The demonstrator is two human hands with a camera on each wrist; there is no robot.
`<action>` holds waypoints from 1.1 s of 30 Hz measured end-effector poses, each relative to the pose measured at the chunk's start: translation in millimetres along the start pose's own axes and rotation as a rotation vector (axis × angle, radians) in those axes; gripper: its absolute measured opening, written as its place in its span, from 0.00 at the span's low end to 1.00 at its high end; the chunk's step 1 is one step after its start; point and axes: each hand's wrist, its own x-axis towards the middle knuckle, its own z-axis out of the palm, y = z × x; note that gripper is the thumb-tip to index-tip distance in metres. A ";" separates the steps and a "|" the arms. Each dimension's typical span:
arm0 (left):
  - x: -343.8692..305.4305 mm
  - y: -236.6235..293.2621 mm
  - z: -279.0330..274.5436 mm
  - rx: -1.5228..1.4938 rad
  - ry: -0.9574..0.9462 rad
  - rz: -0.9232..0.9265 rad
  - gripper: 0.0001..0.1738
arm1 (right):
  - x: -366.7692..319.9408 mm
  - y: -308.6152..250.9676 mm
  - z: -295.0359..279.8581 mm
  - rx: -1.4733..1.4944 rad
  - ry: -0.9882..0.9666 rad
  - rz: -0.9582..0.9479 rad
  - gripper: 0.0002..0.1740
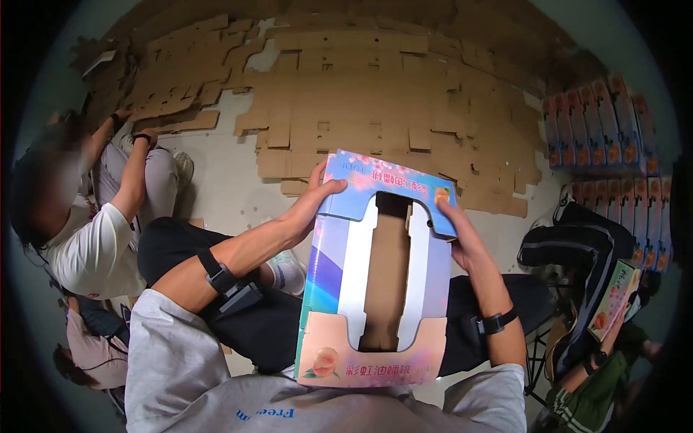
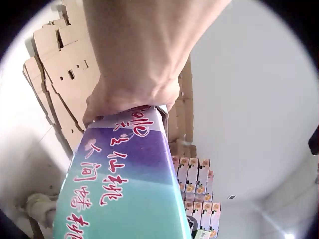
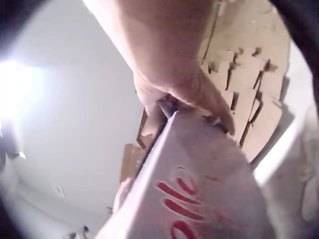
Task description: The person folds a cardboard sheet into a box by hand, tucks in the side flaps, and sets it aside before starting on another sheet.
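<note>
A colourful cardboard fruit box (image 1: 330, 325) lies across the person's lap, its near end against the shirt. Blue and peach end flaps with printed peaches frame a long opening, through which bare brown cardboard shows. The left hand (image 1: 312, 203) grips the far left corner, thumb on the blue flap (image 1: 361, 189). At the far right corner the right hand (image 1: 462, 232) holds the box, with its thumb on the flap's edge. The left wrist view shows the box's purple and green side (image 2: 134, 184) below the hand. Both hands' other fingers are largely hidden by the box.
Flattened brown cardboard sheets (image 1: 346, 108) cover much of the floor ahead. Finished-looking printed boxes (image 1: 588, 126) stand stacked at the right. One person (image 1: 94, 238) sits at the left; another person's hand (image 1: 613, 332) holds a box (image 1: 613, 299) at the lower right, near a dark jacket (image 1: 577, 238).
</note>
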 end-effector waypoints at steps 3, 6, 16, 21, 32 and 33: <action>-6.6 4.1 -2.0 -0.028 0.015 0.065 0.50 | -11.6 0.7 16.4 -0.001 -0.023 0.031 0.30; -6.9 8.7 0.0 -0.130 -0.023 0.125 0.40 | -16.6 -1.3 18.0 0.069 -0.062 0.026 0.34; -12.4 0.6 -4.1 0.456 0.193 0.374 0.45 | 3.9 15.3 20.2 -0.014 -0.107 -0.021 0.35; -19.0 13.0 -3.4 0.710 0.235 0.321 0.45 | -3.4 14.8 20.1 -0.026 -0.101 -0.126 0.33; -52.7 1.7 3.0 0.312 0.054 0.436 0.34 | -17.3 -3.3 25.7 0.064 -0.122 -0.208 0.34; -55.5 11.7 7.8 0.289 -0.017 0.402 0.37 | -15.9 -10.6 26.4 0.067 -0.096 -0.219 0.35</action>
